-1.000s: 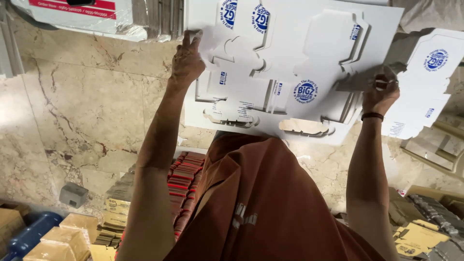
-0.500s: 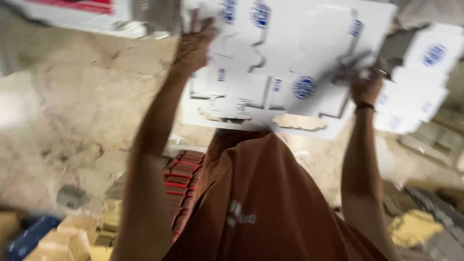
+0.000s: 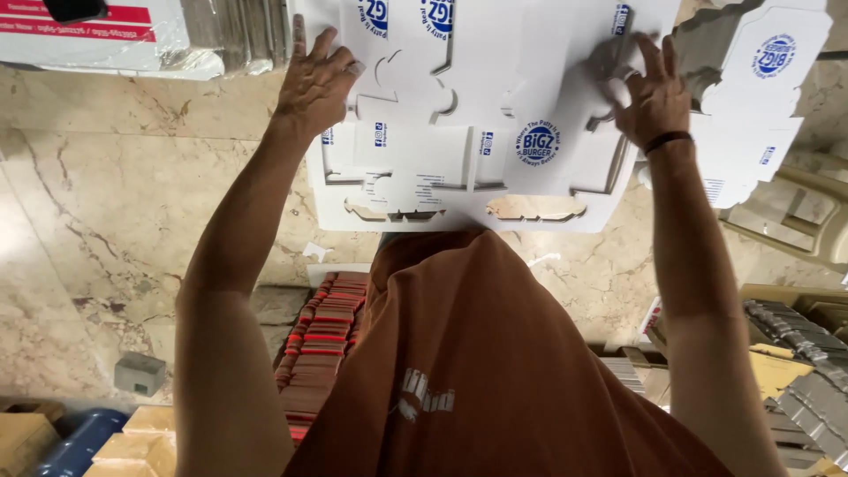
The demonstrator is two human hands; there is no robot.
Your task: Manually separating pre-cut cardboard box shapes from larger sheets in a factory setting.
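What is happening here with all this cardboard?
A person in a brown shirt holds a flat white die-cut carton blank over a marble floor. The left hand presses on its left part, and the right hand grips a flap on the right. More white blanks lie beside it.
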